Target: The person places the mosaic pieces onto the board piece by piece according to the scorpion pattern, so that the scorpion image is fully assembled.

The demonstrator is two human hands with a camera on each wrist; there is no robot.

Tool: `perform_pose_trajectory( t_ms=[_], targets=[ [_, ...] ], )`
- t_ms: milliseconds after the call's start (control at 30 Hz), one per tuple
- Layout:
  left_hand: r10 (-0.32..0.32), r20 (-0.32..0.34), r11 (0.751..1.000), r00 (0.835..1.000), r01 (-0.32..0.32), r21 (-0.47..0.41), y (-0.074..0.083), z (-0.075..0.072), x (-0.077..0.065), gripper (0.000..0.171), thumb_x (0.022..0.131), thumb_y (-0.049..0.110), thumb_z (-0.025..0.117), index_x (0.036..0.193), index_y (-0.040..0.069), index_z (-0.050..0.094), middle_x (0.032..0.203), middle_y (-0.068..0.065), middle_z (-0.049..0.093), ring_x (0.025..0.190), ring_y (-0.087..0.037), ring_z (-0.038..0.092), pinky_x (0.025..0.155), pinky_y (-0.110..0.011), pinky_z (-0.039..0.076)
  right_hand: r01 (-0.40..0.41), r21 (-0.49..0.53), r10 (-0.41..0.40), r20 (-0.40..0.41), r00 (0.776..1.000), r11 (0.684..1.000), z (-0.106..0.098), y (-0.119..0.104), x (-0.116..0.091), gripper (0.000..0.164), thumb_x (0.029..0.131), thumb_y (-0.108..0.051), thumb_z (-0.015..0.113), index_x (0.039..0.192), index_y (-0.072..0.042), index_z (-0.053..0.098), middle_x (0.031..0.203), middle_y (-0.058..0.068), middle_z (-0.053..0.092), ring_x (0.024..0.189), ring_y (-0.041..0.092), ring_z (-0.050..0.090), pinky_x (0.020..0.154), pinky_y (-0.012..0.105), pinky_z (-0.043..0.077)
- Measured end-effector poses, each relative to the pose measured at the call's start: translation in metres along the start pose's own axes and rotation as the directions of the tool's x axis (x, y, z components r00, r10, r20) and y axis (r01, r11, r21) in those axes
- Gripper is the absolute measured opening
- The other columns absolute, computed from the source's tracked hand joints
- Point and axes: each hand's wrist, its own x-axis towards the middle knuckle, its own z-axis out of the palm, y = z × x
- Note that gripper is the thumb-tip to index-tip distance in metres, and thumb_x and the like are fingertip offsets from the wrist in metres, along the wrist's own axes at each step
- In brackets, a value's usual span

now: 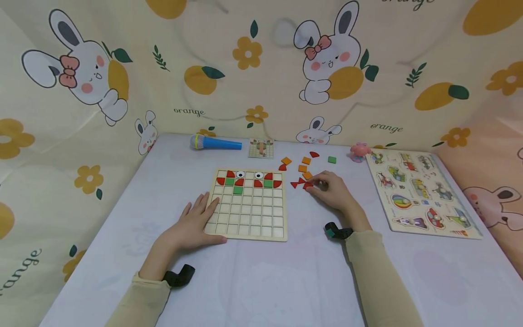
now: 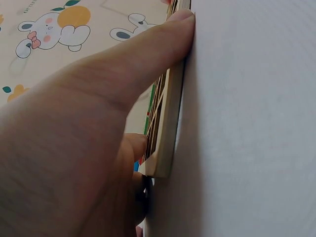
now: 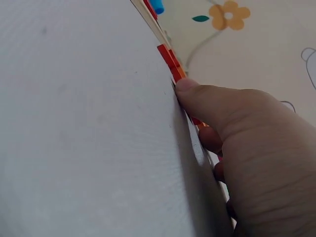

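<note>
On the table lies a wooden grid board (image 1: 250, 213) with red, green and eye-marked tiles in its upper rows. My left hand (image 1: 195, 227) rests along the board's lower left corner, fingers spread and thumb by the near edge. Its thumb lies against the board's side (image 2: 173, 108) in the left wrist view. Right of the board, my right hand (image 1: 333, 191) pinches a red tile (image 1: 308, 185) between thumb and index fingertips, low at the tabletop. Two small red triangle tiles (image 1: 294, 185) lie just left of those fingertips. An orange square tile (image 1: 307, 175) is just beyond them.
More loose tiles lie behind: orange squares (image 1: 302, 168), red quarter-round pieces (image 1: 314, 154) and a green square (image 1: 332, 160). A pattern card (image 1: 261, 148) and a blue toy microphone (image 1: 220, 143) lie at the back. A pink toy (image 1: 360, 151) stands beside a picture puzzle board (image 1: 425, 195) at right.
</note>
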Motion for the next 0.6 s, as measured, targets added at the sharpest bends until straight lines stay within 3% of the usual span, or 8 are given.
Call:
perform_pose_trajectory(
  t_ms=[233, 600],
  targets=[
    [0.009, -0.010, 1.000, 1.000, -0.009, 0.003, 0.0006, 0.0004, 0.0007, 0.121, 0.083, 0.068, 0.078, 0.170, 0.006, 0.020, 0.177, -0.025, 0.002, 0.164, -0.045, 0.001, 0.129, -0.066, 0.003, 0.000, 0.006, 0.000, -0.022, 1.000, 1.000, 0.0004, 0.0011, 0.0008, 0.034, 0.098, -0.024, 0.079, 0.123, -0.003, 0.075, 0.114, 0.015, 0.070, 0.105, 0.031, 0.056, 0.097, 0.046, 0.050],
    [0.002, -0.008, 1.000, 1.000, -0.002, -0.006, -0.0002, 0.0011, -0.0005, 0.121, 0.083, 0.068, 0.078, 0.170, 0.006, 0.021, 0.177, -0.025, 0.002, 0.164, -0.045, 0.001, 0.129, -0.066, 0.002, -0.022, 0.072, 0.025, -0.043, 0.999, 0.997, 0.0008, -0.0032, -0.0004, 0.034, 0.099, -0.025, 0.078, 0.127, -0.007, 0.073, 0.113, 0.012, 0.068, 0.105, 0.029, 0.056, 0.096, 0.044, 0.050]
  ],
)
